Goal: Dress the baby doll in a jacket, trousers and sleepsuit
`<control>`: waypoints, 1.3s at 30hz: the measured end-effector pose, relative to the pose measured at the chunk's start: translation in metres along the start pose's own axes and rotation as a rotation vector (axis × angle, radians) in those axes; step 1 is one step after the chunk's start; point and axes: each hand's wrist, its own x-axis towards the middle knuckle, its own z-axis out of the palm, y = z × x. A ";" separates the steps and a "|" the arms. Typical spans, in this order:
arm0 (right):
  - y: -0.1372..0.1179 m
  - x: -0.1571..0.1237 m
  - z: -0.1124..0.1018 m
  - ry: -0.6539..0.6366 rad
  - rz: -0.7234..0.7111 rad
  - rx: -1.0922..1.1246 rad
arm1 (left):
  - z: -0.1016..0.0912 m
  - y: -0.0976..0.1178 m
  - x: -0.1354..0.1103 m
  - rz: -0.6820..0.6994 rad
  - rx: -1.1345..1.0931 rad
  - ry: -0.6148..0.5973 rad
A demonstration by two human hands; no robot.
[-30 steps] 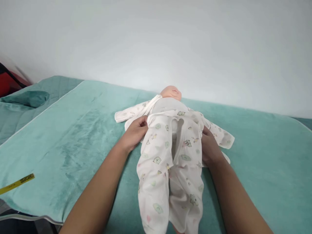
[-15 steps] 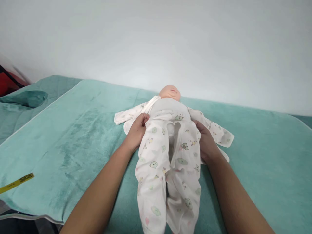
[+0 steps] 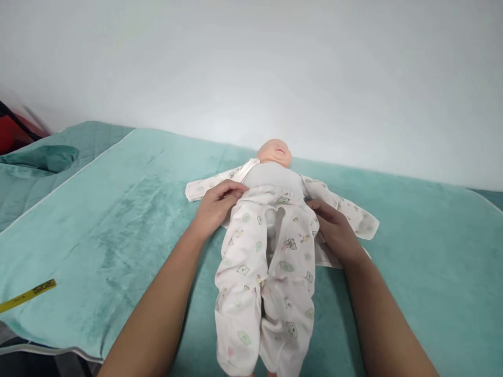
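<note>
A baby doll lies on its back, head away from me, in an open-fronted printed jacket with its sleeves spread. White trousers with a small animal print cover its legs and reach up to its waist, with a gap at the crotch. At the left side of the waistband, my left hand has its thumb and fingers closed on the cloth's edge. My right hand holds the trousers at the opposite hip, its fingertips partly tucked behind the fabric.
A green plush cover lies beneath the doll, with a white wall behind it. A yellow printed strip is at the left front. Something red stands at the far left edge.
The waistband sits slightly higher on the doll's belly at the left. My left hand has moved up a little, its fingers straighter. The trouser legs have shifted slightly left.
</note>
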 end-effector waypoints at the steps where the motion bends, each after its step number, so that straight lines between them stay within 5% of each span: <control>1: 0.001 0.000 0.001 0.021 -0.022 -0.019 | 0.000 0.001 0.000 -0.007 0.016 -0.012; 7: 0.002 0.005 0.009 0.125 -0.193 -0.014 | -0.004 0.005 0.001 0.012 0.110 -0.150; 14: -0.004 0.017 0.006 -0.031 -0.225 0.040 | -0.010 0.012 0.017 0.107 0.209 -0.320; 19: -0.014 0.027 0.007 -0.034 -0.252 -0.015 | -0.012 0.011 0.018 0.165 0.146 -0.312; 26: -0.028 0.044 0.006 -0.257 -0.229 -0.182 | -0.006 -0.003 0.025 0.118 0.047 -0.203; 39: -0.018 0.079 0.022 0.352 -0.230 -0.534 | 0.026 -0.005 0.047 0.004 0.408 0.198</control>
